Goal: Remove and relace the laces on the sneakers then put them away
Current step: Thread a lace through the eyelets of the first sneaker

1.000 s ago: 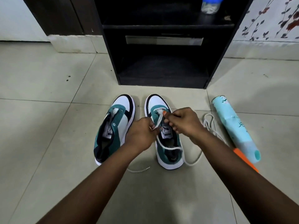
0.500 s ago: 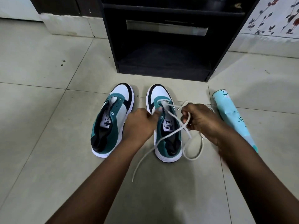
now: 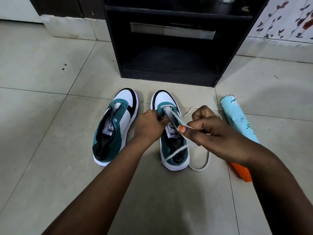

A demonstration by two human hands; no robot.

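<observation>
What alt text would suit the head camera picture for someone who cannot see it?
A right hand pulls a white lace from the right sneaker while the left hand steadies it. The left sneaker sits unlaced beside it, before a black shelf.

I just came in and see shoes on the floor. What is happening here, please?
A person is lacing the right sneaker. The left hand holds its upper near the eyelets, and the right hand pinches the white lace, pulled out of the front eyelets. The left sneaker has no lace. Both stand on the floor before a black shelf.
</observation>
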